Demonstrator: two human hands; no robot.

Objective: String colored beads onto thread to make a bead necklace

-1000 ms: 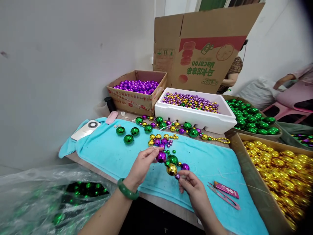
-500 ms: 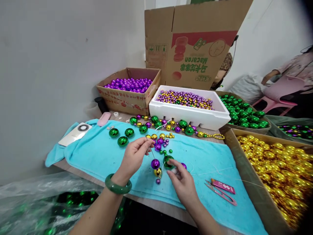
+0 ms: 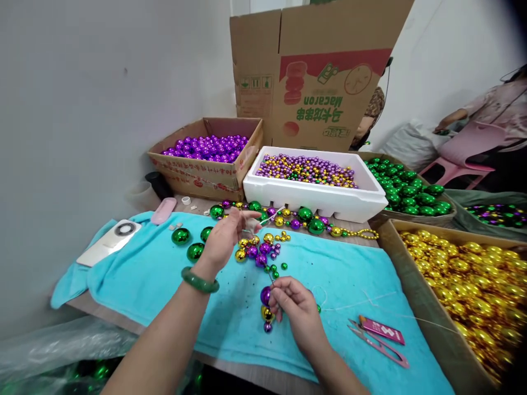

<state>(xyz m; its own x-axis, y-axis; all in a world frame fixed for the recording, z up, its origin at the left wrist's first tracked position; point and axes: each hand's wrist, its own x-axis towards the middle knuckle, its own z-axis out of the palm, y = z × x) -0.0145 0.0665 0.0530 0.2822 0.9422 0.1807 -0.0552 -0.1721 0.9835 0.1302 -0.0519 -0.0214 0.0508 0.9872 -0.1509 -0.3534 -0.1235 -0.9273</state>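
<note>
My left hand (image 3: 224, 236), with a green bangle (image 3: 200, 280) on its wrist, reaches over the back of the towel with its fingers stretched out. It is close to several loose gold beads (image 3: 241, 255) and the large green beads (image 3: 195, 252); its palm side is partly hidden. My right hand (image 3: 293, 303) pinches a thin needle (image 3: 270, 276) between thumb and fingers. Just left of those fingers hangs a short row: a purple bead (image 3: 265, 296), a gold bead (image 3: 267, 313) and a small purple bead (image 3: 268, 327). Loose purple beads (image 3: 261, 260) and small green beads (image 3: 284, 266) lie beyond.
A blue towel (image 3: 349, 285) covers the table. Pink thread snips (image 3: 382, 346) lie at right. Behind stand a white foam box (image 3: 313, 197) of small beads and a carton (image 3: 197, 178) of purple beads; a gold-bead carton (image 3: 432, 296) is at right. A person (image 3: 486, 115) sits beyond.
The needle has passed from my left hand to my right. My left hand has moved up and away toward the back beads, and the view has shifted slightly.
</note>
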